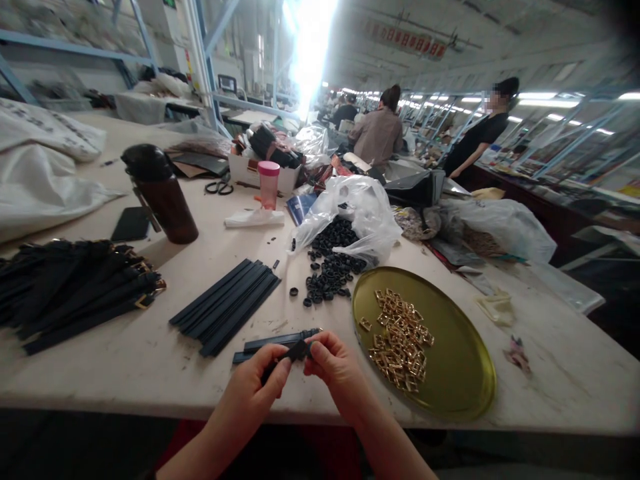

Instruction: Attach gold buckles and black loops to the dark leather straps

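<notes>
Far left: fanned bundle of dark straps with gold buckles at their right ends [75, 287], well apart from both hands. Next right, stack of flat dark strap blanks [227, 307], long axis slanting from near left to far right; left hand is the nearer one to it. Left hand [253, 387] is closed on a short dark strap piece [298, 350], thumb on top, fingers curled beneath. That piece is the thing being worked, held low over the near edge of the table [565, 380]; its long axis runs from the left hand rightward and slightly far, so the end points straight at the right fingertips. Just beyond it, a few more dark straps [275, 340] lie on the table, nearly crosswise. Right hand [340, 370] pinches at the piece's right end, thumb and fingers together; can't tell if a small loop sits in that pinch. Far of the right hand, loose black strap loops [327, 283] spill near from a clear plastic bag [367, 200]. Right of the right hand, close by, round gold-coloured tray [457, 333] with small gold buckles [400, 340] heaped on its left part; right hand is clearly nearer to both loops and buckles.
</notes>
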A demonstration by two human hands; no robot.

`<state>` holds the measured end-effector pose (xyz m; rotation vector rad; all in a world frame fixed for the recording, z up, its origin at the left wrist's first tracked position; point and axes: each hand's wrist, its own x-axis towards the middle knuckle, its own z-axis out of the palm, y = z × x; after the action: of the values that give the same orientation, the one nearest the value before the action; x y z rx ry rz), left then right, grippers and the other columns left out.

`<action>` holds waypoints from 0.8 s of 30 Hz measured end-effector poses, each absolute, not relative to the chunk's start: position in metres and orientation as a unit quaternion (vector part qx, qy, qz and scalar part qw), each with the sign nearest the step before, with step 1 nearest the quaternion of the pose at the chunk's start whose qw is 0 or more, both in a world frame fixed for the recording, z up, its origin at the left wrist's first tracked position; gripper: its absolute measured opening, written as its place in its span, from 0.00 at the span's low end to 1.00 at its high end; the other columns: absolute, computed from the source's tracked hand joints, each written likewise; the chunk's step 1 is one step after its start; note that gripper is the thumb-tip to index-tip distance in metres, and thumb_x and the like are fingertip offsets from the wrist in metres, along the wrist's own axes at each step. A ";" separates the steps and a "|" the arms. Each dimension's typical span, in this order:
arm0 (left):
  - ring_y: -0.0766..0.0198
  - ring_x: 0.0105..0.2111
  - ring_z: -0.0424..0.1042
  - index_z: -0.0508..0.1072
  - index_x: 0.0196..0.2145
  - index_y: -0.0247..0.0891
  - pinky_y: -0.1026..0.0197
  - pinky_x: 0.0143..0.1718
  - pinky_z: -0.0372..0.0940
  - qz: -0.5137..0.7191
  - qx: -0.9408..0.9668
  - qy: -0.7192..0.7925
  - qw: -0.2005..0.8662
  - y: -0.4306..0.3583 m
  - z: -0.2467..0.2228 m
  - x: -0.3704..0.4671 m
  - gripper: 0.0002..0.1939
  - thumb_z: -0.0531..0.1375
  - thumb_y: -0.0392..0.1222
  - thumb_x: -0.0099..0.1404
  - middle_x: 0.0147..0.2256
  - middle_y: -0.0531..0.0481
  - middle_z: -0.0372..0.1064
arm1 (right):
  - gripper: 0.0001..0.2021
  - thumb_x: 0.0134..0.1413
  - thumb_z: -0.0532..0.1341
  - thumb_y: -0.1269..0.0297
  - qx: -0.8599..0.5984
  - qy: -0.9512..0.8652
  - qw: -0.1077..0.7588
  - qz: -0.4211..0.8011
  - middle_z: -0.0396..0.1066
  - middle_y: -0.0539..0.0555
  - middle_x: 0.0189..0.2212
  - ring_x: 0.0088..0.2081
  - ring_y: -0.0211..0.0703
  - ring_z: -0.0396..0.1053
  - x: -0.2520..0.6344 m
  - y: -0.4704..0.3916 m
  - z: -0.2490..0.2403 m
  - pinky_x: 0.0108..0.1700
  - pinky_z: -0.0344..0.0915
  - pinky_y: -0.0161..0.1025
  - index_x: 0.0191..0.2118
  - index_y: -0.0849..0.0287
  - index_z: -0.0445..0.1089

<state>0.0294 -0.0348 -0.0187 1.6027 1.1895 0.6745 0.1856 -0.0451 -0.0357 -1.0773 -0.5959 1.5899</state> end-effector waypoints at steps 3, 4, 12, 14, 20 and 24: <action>0.67 0.24 0.64 0.69 0.35 0.37 0.67 0.26 0.58 0.270 0.689 0.484 0.466 -0.037 -0.014 0.028 0.11 0.50 0.45 0.62 0.24 0.55 0.66 | 0.15 0.38 0.68 0.57 -0.445 -0.234 0.540 0.674 0.68 0.47 0.20 0.22 0.32 0.65 0.184 -0.047 -0.041 0.28 0.63 0.33 0.25 0.62 0.66; 0.66 0.24 0.64 0.69 0.35 0.37 0.67 0.27 0.58 0.265 0.697 0.484 0.457 -0.037 -0.013 0.028 0.11 0.50 0.45 0.62 0.25 0.54 0.67 | 0.15 0.38 0.68 0.56 -0.442 -0.234 0.544 0.673 0.68 0.47 0.19 0.21 0.32 0.64 0.183 -0.048 -0.043 0.27 0.62 0.32 0.24 0.62 0.65; 0.64 0.27 0.66 0.69 0.33 0.38 0.66 0.31 0.59 0.233 0.716 0.483 0.447 -0.038 -0.014 0.029 0.12 0.49 0.45 0.62 0.27 0.53 0.68 | 0.17 0.38 0.68 0.55 -0.440 -0.248 0.558 0.659 0.66 0.45 0.17 0.18 0.31 0.61 0.180 -0.056 -0.050 0.24 0.58 0.30 0.22 0.60 0.61; 0.64 0.27 0.67 0.69 0.32 0.39 0.65 0.31 0.59 0.229 0.716 0.489 0.442 -0.039 -0.015 0.029 0.11 0.49 0.44 0.62 0.27 0.53 0.69 | 0.15 0.40 0.67 0.55 -0.454 -0.261 0.557 0.645 0.66 0.45 0.16 0.19 0.32 0.62 0.179 -0.057 -0.050 0.25 0.58 0.31 0.24 0.60 0.63; 0.65 0.25 0.65 0.69 0.31 0.38 0.66 0.28 0.57 0.211 0.716 0.504 0.434 -0.039 -0.016 0.027 0.11 0.49 0.44 0.61 0.24 0.54 0.66 | 0.13 0.42 0.65 0.55 -0.509 -0.316 0.560 0.572 0.67 0.47 0.19 0.23 0.35 0.64 0.177 -0.060 -0.046 0.30 0.61 0.35 0.28 0.60 0.66; 0.66 0.25 0.64 0.69 0.30 0.37 0.67 0.27 0.55 0.176 0.725 0.479 0.463 -0.037 -0.015 0.025 0.12 0.48 0.43 0.62 0.23 0.55 0.64 | 0.12 0.43 0.65 0.57 -0.522 -0.346 0.561 0.541 0.66 0.46 0.19 0.23 0.35 0.64 0.180 -0.063 -0.049 0.29 0.60 0.35 0.32 0.58 0.67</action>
<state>0.0252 -0.0373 -0.0149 1.7828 1.1771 0.4333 0.1804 -0.0630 -0.0491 -1.2303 -0.8164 1.2758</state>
